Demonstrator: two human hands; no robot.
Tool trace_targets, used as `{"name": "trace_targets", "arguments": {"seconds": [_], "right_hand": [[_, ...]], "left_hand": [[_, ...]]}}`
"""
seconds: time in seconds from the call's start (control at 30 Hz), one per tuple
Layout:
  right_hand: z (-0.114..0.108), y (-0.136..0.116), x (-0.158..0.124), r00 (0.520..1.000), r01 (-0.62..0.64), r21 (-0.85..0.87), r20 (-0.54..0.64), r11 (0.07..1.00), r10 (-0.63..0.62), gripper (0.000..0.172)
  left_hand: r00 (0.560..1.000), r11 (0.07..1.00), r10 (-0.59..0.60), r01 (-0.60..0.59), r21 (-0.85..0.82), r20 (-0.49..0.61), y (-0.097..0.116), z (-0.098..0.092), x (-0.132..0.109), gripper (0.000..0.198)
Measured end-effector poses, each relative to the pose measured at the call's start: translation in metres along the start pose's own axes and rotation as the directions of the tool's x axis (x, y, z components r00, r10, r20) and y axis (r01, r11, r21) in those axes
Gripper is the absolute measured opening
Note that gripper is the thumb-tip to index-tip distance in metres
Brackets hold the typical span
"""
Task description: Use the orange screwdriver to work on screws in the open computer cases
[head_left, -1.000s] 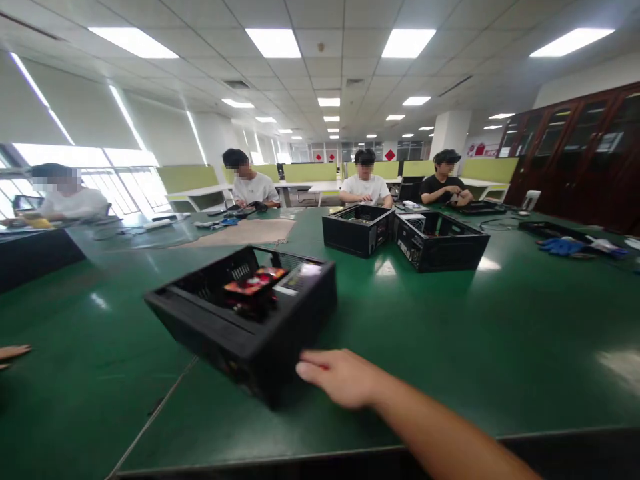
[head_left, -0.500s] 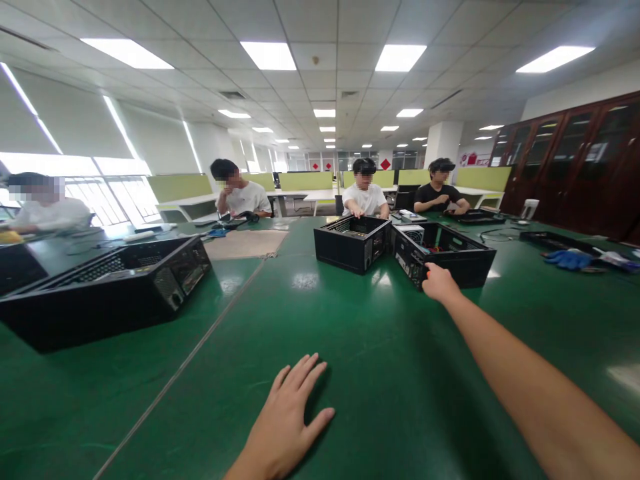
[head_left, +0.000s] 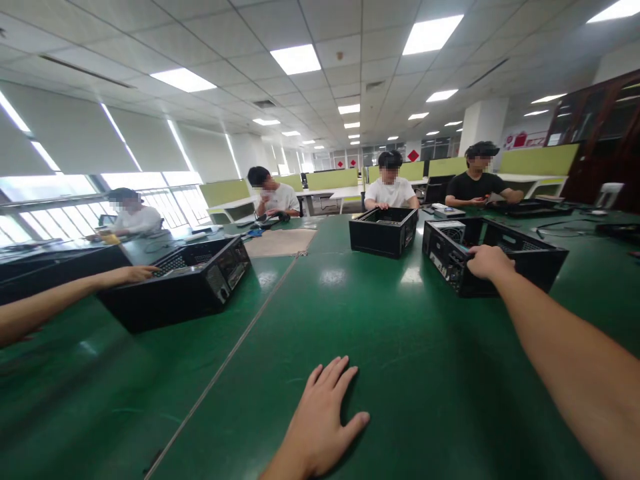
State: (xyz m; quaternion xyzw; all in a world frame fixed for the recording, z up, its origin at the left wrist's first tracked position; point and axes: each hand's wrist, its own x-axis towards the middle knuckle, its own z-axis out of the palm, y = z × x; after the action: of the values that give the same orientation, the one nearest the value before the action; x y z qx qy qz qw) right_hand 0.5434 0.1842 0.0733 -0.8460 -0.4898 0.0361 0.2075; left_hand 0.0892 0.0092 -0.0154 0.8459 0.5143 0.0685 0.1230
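My left hand [head_left: 320, 420] lies flat on the green table [head_left: 260, 373], fingers spread and holding nothing. Further off to the right, my right hand [head_left: 491, 263] is closed over the near rim of an open black computer case [head_left: 530, 267]. A white power supply unit [head_left: 449, 231] shows at that case's back left corner. My right fingertips are partly hidden by the hand itself. Just left of it stands another open black computer case [head_left: 377, 239], with a co-worker's hand at its far rim.
At the left, another person's hand [head_left: 131, 275] rests on a third black computer case [head_left: 183, 300]. Brown cardboard [head_left: 283, 241] lies beyond it. Several co-workers sit along the far side. A seam runs across the table left of my left hand.
The view has turned left. My right hand has shifted onto the case's rim, and that case looks larger and further from its neighbour. Another person's arm has appeared at the left case.
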Motion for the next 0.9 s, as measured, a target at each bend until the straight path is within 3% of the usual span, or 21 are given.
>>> {"name": "trace_targets", "arguments": {"seconds": [0.27, 0.37, 0.47, 0.53, 0.63, 0.7, 0.77, 0.8, 0.83, 0.87, 0.9], "right_hand": [[0.014, -0.041, -0.106, 0.986, 0.143, 0.102, -0.104, 0.984, -0.133, 0.033], [0.011, -0.042, -0.159, 0.969, 0.221, 0.14, -0.14, 0.965, -0.202, 0.038], [-0.003, -0.025, -0.219, 0.938, 0.339, 0.189, -0.144, 0.922, -0.315, 0.039], [-0.017, -0.005, -0.26, 0.906, 0.422, 0.219, -0.135, 0.88, -0.401, 0.035], [-0.042, 0.036, -0.306, 0.82, 0.563, 0.332, -0.108, 0.757, -0.562, 0.028], [-0.061, 0.065, -0.319, 0.712, 0.637, 0.478, -0.067, 0.604, -0.699, 0.023], [-0.078, 0.09, -0.315, 0.594, 0.632, 0.62, -0.003, 0.465, -0.804, 0.018], [-0.086, 0.099, -0.309, 0.568, 0.592, 0.676, 0.038, 0.439, -0.822, 0.017], [-0.094, 0.106, -0.302, 0.569, 0.536, 0.722, 0.074, 0.438, -0.819, 0.017], [-0.101, 0.11, -0.295, 0.6, 0.473, 0.755, 0.101, 0.454, -0.794, 0.019], [-0.109, 0.111, -0.288, 0.661, 0.411, 0.773, 0.113, 0.484, -0.741, 0.021]], "left_hand": [[0.998, 1.0, 0.027, -0.027, 0.0, -0.052, 0.0, 0.002, 0.005, 0.071], [0.993, 0.982, -0.002, -0.02, -0.187, -0.12, -0.003, 0.007, 0.008, 0.067], [0.968, 0.864, -0.113, -0.014, -0.503, -0.223, -0.009, 0.007, 0.016, 0.065], [0.939, 0.778, -0.211, -0.006, -0.628, -0.27, -0.015, 0.001, 0.025, 0.065], [0.865, 0.638, -0.392, 0.01, -0.77, -0.314, -0.028, -0.018, 0.036, 0.061], [0.816, 0.528, -0.49, -0.002, -0.849, -0.307, -0.035, -0.032, 0.038, 0.058], [0.803, 0.435, -0.521, -0.044, -0.9, -0.29, -0.039, -0.045, 0.033, 0.056], [0.806, 0.394, -0.517, -0.073, -0.916, -0.287, -0.039, -0.052, 0.027, 0.055], [0.811, 0.361, -0.504, -0.115, -0.925, -0.297, -0.038, -0.06, 0.02, 0.053], [0.812, 0.342, -0.484, -0.167, -0.925, -0.326, -0.036, -0.069, 0.012, 0.049], [0.81, 0.349, -0.454, -0.223, -0.91, -0.372, -0.032, -0.081, 0.004, 0.044]]}}
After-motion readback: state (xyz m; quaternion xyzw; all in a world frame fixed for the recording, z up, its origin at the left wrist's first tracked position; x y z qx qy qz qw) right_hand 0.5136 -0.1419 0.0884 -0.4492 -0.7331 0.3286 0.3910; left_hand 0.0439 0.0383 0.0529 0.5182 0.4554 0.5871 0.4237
